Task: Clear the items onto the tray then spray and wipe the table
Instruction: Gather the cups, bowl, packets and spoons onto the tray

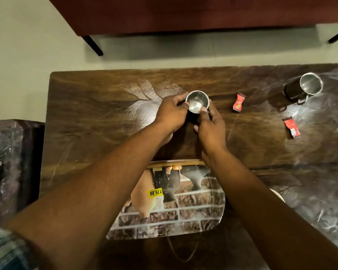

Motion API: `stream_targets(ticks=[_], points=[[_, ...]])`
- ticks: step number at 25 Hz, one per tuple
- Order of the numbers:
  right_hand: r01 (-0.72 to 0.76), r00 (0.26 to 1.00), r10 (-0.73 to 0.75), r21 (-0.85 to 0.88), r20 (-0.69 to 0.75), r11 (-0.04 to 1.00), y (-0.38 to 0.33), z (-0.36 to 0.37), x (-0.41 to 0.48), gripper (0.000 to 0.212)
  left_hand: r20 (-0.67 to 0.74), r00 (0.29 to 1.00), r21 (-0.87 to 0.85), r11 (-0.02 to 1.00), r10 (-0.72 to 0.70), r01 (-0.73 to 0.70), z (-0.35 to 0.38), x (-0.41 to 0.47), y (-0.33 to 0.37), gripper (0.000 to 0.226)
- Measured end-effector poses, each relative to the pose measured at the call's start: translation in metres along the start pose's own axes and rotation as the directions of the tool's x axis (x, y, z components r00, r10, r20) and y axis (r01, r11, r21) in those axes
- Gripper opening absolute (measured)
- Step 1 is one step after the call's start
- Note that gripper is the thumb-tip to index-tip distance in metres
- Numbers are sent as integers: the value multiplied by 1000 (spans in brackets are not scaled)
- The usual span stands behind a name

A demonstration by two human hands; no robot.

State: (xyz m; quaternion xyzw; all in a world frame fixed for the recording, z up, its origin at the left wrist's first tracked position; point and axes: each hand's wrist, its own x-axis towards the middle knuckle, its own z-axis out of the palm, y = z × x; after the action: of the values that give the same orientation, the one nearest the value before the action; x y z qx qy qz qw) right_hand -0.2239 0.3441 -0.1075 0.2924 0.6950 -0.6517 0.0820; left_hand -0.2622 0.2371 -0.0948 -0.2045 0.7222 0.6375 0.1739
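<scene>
Both hands are around the dark mug with the shiny steel inside [197,103], at the centre of the frame on the dark wood-grain table [90,117]. The left hand [171,114] curls closed on the mug's left side; the right hand [210,126] is half open, its fingertips [203,109] touching the near rim.

The clearing looks barely started. The rectangular tray printed with a brick-wall picture and a yellow price sticker [183,221], low in the frame, carries nothing I can see. A second steel-lined mug [308,87] sits at upper right, with one red sachet [238,102] between the mugs and another red sachet [291,127] at right. All of that remains to be moved, then the spraying and wiping. I see no spray bottle or cloth.
</scene>
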Motion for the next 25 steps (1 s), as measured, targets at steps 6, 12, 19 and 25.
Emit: stream_targets(ticks=[6,12,19,25], points=[[143,969,-142,10,202,990,-15,9,-51,29,-323,946,-245,968,-27,-57,-42,-72,-18,31],[139,914,-61,-170,400,975,32,31,-138,43,-462,868,-392,920,-183,-15,-91,-190,-76,27],[137,884,5,-268,468,954,77,39,-185,38,-508,786,-491,868,-353,73,-102,-239,-117,32],[196,893,-34,-319,449,927,85,46,-185,59,-493,781,-542,838,-384,69,-105,-238,-122,33]])
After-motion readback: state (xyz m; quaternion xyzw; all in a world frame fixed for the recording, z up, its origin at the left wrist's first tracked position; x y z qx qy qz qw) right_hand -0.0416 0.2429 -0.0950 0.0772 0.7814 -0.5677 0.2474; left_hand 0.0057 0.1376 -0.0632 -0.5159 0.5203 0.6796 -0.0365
